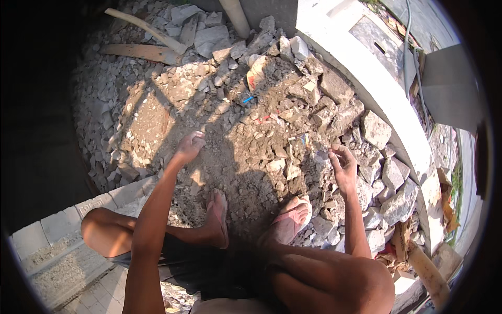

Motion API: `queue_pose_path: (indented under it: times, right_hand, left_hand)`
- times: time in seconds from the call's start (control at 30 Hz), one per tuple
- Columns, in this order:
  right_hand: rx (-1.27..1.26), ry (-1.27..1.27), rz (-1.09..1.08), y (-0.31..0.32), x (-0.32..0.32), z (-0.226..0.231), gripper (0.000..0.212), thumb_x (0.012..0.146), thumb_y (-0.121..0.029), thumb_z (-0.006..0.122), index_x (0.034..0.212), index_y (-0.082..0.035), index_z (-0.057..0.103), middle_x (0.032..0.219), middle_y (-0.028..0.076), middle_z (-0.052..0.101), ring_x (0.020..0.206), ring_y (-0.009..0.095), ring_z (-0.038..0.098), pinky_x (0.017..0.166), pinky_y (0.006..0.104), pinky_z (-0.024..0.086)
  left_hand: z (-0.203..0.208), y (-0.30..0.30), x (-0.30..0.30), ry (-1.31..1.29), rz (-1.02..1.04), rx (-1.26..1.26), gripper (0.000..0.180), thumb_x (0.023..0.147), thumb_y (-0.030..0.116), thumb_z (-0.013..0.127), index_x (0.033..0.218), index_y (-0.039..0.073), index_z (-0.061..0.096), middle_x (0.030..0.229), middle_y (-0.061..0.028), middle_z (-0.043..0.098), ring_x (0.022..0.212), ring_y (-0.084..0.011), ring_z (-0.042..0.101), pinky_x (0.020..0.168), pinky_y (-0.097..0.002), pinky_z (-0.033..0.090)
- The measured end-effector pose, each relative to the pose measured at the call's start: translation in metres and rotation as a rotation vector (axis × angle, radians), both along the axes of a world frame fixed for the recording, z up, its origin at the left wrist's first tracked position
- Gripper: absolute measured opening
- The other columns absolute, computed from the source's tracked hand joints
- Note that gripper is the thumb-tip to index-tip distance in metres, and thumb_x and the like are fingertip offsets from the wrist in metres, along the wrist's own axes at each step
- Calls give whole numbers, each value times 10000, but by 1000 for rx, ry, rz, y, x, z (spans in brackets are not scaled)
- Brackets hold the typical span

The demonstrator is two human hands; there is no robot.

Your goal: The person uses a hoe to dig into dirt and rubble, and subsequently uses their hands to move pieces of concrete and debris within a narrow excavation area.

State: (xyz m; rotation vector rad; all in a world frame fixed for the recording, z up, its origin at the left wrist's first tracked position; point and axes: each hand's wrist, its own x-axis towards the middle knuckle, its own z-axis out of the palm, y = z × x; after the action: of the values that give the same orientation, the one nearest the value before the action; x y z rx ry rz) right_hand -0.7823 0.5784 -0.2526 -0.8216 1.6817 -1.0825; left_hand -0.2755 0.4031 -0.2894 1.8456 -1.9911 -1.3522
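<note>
Now, squatting over a bed of brown crumbled earth and broken stone [246, 178], the person has both bare hands low above the ground, well apart, one on each side. Here's the left hand [190, 147], dusty about the fingers, curled over the shaded dirt, knuckles forward; whether anything sits inside that curl, I cannot tell. Across to the right hand [343, 166], and it's thumb and forefinger bent toward each other, tips pointing up and to the left, right beside a small, shiny, multicoloured plastic wrapper [300, 139]. That wrapper lies on the rubble between the feet and the far stones, just left of the fingertips, and its long axis seems to slope from upper left down toward the right hand, though the glare blurs its near end; whether the fingers grip it, I cannot tell. Further out, a narrow bright blue strip [249, 99] lies nearly crosswise, its right end tipped slightly away, and beyond it a crumpled red-and-yellow paper scrap [255, 73] stretches away from the person. Down below, feet in pink thong sandals [297, 219] are planted apart on the dirt. Over on the right, angular grey concrete chunks [376, 130] pile against a curving white low wall [376, 78], while at upper left a long pale pole [146, 30] slants down toward the middle, touching a flat tan board [137, 52].
</note>
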Motion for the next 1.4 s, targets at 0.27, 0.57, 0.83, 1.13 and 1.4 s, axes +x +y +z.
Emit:
queue_pose_path:
  times: [0.27, 0.57, 0.83, 1.13, 1.4]
  right_hand:
    - [28, 874, -172, 42, -107, 18, 511, 853, -192, 748, 1319, -87, 564, 1396, 184, 506, 1259, 348, 524, 1040, 491, 435]
    - [461, 1135, 66, -4, -174, -41, 1112, 680, -299, 889, 1570, -231, 227, 1564, 171, 261, 1449, 414, 268, 1116, 749, 247]
    - [368, 1468, 63, -11, -217, -70, 692, 878, -103, 592, 1515, -165, 329, 1502, 144, 359, 1388, 388, 362, 1101, 755, 254]
    - [576, 1038, 235, 9, -177, 16, 1052, 538, -395, 917, 1378, -30, 399, 1354, 242, 404, 1285, 476, 405, 1001, 763, 327]
    - [821, 856, 628, 153, -98, 48, 1327, 481, -571, 930, 1526, -68, 284, 1571, 280, 269, 1448, 523, 237, 1103, 805, 166]
  left_hand:
    - [13, -5, -305, 129, -435, -239, 315, 879, 110, 675, 1177, 26, 617, 1054, -110, 659, 945, -220, 657, 860, -349, 525]
    - [15, 35, -469, -252, -771, -157, 773, 822, 395, 768, 1489, 266, 398, 1584, -235, 216, 1447, -484, 237, 1107, -601, 373]
    - [-17, 27, -477, -272, -810, -278, 662, 829, 306, 765, 1423, 313, 473, 1451, -245, 290, 1329, -526, 333, 1005, -680, 414]
    - [-36, 8, -442, -122, -819, -323, 609, 782, 182, 780, 1347, 200, 552, 1258, -257, 341, 1212, -535, 393, 1030, -567, 450]
    - [-2, 39, -442, -198, -1084, -643, 451, 783, 312, 747, 1181, 109, 685, 1400, -218, 362, 1252, -467, 400, 999, -703, 343]
